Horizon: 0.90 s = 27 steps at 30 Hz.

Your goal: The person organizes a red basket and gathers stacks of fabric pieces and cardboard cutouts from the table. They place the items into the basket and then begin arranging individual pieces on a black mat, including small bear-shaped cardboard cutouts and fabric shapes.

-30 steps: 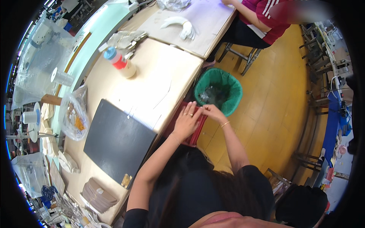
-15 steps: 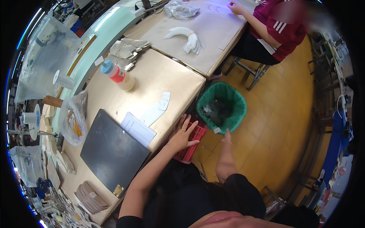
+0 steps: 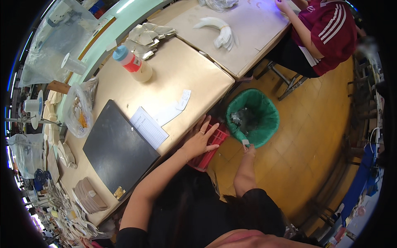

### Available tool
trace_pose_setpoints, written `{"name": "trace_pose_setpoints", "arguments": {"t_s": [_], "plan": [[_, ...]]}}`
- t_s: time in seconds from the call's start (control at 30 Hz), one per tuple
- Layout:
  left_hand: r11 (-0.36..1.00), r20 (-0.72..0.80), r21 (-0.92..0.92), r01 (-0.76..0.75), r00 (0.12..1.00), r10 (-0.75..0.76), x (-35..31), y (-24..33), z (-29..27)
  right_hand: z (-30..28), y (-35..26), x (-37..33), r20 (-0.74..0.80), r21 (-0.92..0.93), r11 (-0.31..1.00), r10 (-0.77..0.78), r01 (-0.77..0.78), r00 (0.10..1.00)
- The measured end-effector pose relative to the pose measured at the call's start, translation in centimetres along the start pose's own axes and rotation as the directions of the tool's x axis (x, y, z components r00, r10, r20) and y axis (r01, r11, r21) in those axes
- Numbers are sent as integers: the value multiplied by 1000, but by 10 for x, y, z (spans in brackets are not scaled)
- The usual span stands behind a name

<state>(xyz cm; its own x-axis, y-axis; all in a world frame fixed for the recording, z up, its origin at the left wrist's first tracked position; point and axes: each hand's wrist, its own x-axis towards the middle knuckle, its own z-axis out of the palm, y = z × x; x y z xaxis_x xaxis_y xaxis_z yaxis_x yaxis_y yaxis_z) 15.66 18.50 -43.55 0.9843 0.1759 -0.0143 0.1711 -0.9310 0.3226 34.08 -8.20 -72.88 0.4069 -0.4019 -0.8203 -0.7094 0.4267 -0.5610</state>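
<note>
The right hand (image 3: 249,150), at six o'clock from the green bin (image 3: 271,120), pinches a small white tag (image 3: 245,142) beside the rim. The left hand (image 3: 197,143), fingers spread wide, lies over a red crate (image 3: 221,134) at the bin's eight o'clock.

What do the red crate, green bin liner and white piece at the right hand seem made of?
Red crate: likely rigid plastic, slightly glossy, with visible ribs.
Green bin liner: probably thin plastic film, softly shiny and creased.
White piece at the right hand: flat, pale, perhaps paper or card; too small to be sure.
</note>
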Motion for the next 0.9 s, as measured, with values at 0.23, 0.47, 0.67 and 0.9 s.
{"name": "trace_pose_setpoints", "arguments": {"t_s": [0.23,0.47,0.67,0.9], "plan": [[1000,11,16,-6,1000,6,3,4,4,-106,-9,28,-101,-308,951,-40,7,994],[999,-68,36,-41,997,44,6,9,7,-103,-53,-76,298,-679,240,-773,694,560],[994,24,-38,-104,994,105,7,22,2,40,-93,-257,938,103,210,-347,972,-25],[978,-44,-170,-120,992,114,0,11,-11,55,-76,-310,985,-165,-358,-117,919,131]]}}
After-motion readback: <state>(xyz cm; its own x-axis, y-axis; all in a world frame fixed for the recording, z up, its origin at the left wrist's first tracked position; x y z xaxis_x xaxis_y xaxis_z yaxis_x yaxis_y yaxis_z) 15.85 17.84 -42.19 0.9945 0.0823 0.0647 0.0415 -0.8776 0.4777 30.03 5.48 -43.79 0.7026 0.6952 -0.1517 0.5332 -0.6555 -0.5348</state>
